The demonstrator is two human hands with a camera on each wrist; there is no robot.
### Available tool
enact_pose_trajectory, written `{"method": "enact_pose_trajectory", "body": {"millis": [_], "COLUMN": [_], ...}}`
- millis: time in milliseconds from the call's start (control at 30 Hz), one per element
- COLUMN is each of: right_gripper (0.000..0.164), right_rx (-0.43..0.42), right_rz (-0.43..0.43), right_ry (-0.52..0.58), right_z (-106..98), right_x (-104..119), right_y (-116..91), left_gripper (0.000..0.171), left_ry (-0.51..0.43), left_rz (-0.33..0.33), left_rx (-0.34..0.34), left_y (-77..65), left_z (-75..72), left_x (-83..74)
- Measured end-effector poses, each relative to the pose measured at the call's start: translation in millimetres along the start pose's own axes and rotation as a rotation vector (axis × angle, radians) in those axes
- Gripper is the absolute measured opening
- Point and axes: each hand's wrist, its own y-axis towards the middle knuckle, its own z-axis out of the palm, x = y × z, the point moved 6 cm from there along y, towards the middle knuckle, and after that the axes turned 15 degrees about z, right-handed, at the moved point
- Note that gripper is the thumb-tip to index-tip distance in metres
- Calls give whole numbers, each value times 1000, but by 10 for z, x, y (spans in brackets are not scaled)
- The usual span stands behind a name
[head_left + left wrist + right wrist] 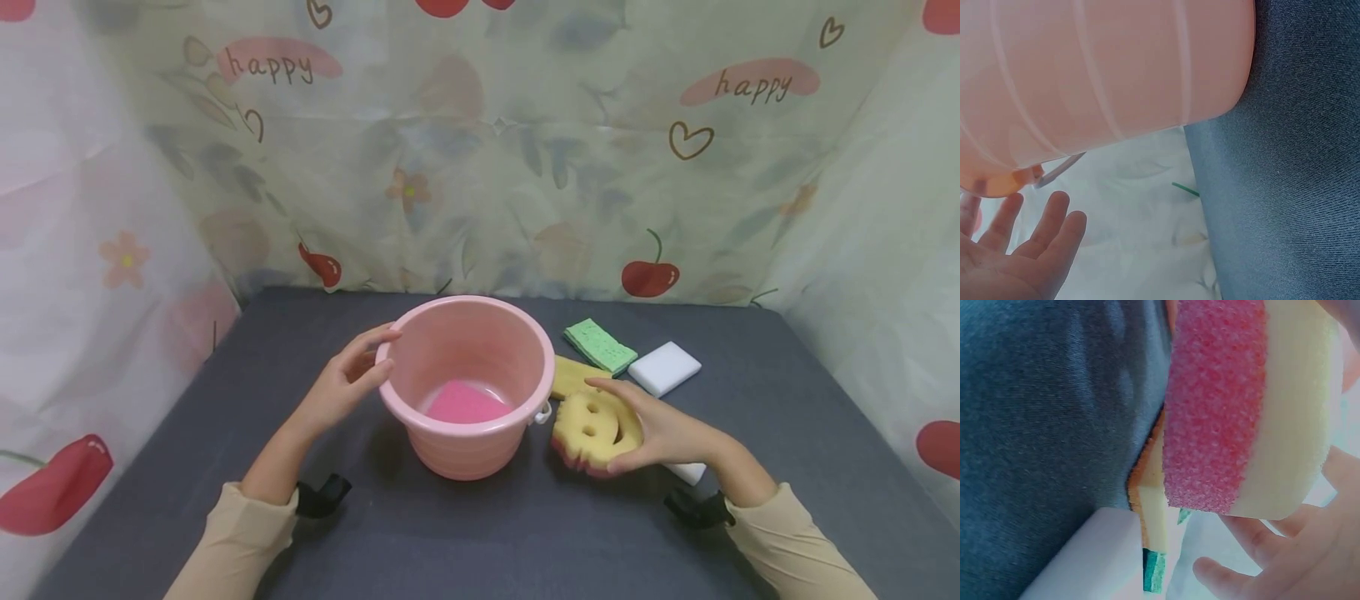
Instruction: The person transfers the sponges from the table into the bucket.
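A pink bucket (467,450) stands upright on the dark cloth, with a flat pink sponge (467,403) lying at its bottom. At the bucket's left rim is my left hand (352,367), fingertips and thumb right at the edge; the left wrist view shows its fingers spread and nearly straight. My right hand (663,429) grips a yellow smiley-face sponge (581,412) by its edges, just right of the bucket. That sponge has a thick pink scouring layer (1216,406) beneath, seen from the side in the right wrist view.
Behind the held sponge lie a yellow sponge (570,375), a green sponge (600,344) and a white block sponge (665,368). Another white piece (688,473) shows partly beneath my right wrist. A patterned curtain (480,167) closes off the back and sides.
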Motion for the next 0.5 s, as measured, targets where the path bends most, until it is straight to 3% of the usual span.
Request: {"method": "enact_pose_trajectory", "body": {"millis": [500], "right_gripper": [96], "right_rx": [-59], "right_rz": [48], "right_ry": [16], "right_z": [-172], "right_x": [60], "right_y": [-10], "left_gripper": [46], "left_ry": [-2], "left_rz": [9], "left_rx": [0], "left_y": [-6], "left_z": [0], "left_x": [1]}}
